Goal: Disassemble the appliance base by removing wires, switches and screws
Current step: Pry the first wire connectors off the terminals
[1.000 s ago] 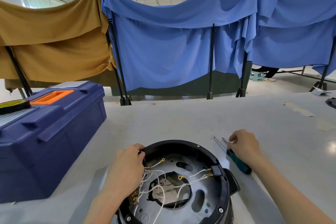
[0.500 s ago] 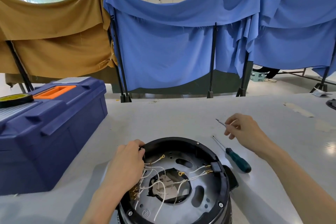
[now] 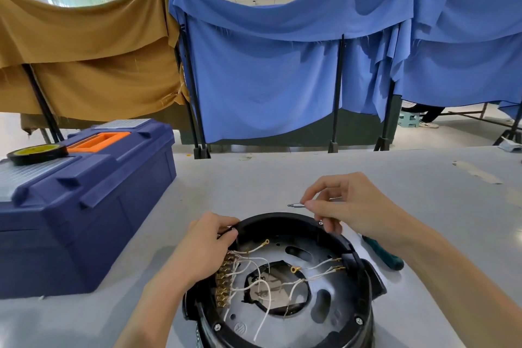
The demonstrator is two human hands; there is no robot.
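Note:
The round black appliance base (image 3: 358,256) lies open-side up on the grey table, near the front edge. Inside it run several white wires (image 3: 262,285) with brass ring terminals, and a row of brass connectors (image 3: 223,280) sits at its left wall. My left hand (image 3: 203,248) grips the base's left rim with curled fingers. My right hand (image 3: 347,203) hovers over the far rim and pinches a thin metal screwdriver bit (image 3: 296,205), its tip pointing left. Black screws (image 3: 358,320) sit around the rim.
A large blue toolbox (image 3: 84,200) with an orange handle stands at the left, a roll of tape (image 3: 38,153) on its lid. A green-handled screwdriver (image 3: 387,256) lies on the table right of the base. Blue and brown cloths hang on racks behind the table.
My right hand has picked the thin metal bit up off the table beside the green screwdriver and brought it left, over the base's far rim. The left hand stays on the rim.

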